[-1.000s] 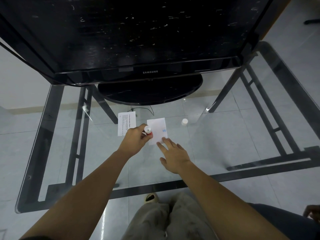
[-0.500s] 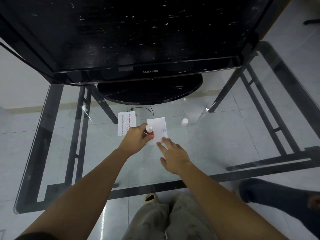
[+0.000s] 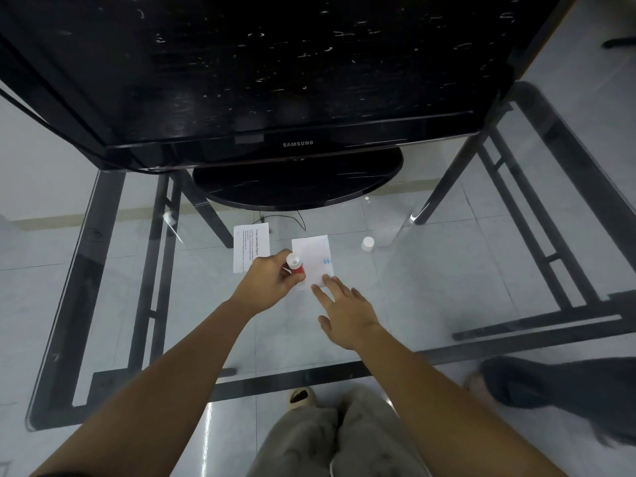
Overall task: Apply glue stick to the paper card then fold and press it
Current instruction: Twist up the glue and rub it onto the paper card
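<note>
One glue stick [image 3: 296, 265], half-hidden in left hand [image 3: 265, 282]

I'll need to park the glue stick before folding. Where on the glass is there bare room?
Bare glass lies right of the right hand, between the white cap and the near edge, and left of the left hand, below the printed sheet. Crowded around the paper card: printed sheet, glue stick, both hands, with the TV base behind.
</note>
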Tool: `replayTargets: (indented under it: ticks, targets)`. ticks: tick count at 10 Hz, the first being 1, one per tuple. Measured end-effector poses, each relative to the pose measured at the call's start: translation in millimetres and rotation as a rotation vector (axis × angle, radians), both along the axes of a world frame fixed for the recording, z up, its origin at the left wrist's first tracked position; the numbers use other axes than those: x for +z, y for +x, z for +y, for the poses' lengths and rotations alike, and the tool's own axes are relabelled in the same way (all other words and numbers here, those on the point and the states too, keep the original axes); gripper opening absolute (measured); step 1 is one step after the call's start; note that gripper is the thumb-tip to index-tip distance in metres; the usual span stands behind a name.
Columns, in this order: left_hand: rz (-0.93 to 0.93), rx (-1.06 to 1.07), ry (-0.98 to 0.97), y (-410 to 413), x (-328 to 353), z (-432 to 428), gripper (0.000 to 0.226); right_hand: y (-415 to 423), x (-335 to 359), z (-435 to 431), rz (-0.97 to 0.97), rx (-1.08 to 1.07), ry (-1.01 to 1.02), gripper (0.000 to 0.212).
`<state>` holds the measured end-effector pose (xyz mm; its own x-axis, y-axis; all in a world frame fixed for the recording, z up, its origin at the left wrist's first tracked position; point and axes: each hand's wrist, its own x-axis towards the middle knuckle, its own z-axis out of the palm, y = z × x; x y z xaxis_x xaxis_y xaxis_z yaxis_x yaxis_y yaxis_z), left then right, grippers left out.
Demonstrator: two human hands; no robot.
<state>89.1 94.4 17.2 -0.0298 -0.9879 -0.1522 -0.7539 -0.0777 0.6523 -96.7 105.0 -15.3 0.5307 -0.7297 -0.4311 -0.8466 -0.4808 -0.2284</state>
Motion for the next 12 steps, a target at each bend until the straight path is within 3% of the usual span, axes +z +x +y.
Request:
replayTargets:
  ticks: [7,12]
  targets:
    - [-0.004,0.072,-0.013,-2.0,-0.3,-22.5,0.021,-2.0,-5.3,-0.2,-0.032,-0.009,-0.005,0.061]
    - [0.001,0.017,0.035,-2.0,-4.7,-16.6,0.034,-2.6,-1.3,-0.9,-0.044,-0.002,-0.003,0.061]
